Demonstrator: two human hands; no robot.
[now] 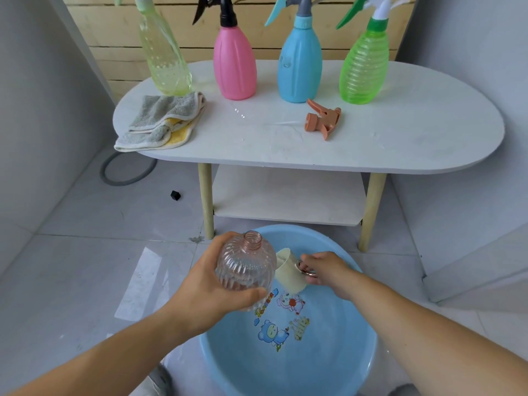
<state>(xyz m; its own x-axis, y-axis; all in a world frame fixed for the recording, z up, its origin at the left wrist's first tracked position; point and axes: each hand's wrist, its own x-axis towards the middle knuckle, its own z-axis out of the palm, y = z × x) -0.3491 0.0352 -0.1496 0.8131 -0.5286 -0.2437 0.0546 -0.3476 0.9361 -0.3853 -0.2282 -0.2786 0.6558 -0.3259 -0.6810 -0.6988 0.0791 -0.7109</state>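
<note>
My left hand (pixel 205 284) grips a clear pinkish ribbed bottle (pixel 245 267) with no cap, its open neck pointing up and away, above the left rim of a blue basin (pixel 357 352). My right hand (pixel 323 267) holds a cream cup (pixel 288 271) by its metal handle, tilted toward the bottle just to its right, over the basin. An orange spray head (pixel 323 118) lies loose on the white table (pixel 400 138).
Along the table's back stand several spray bottles: pale yellow-green (pixel 164 58), pink (pixel 234 67), blue (pixel 300 64) and green (pixel 364 70). A folded grey and yellow cloth (pixel 163 121) lies on the table's left end. A hose ring (pixel 128 172) and small black cube (pixel 175 195) lie on the floor.
</note>
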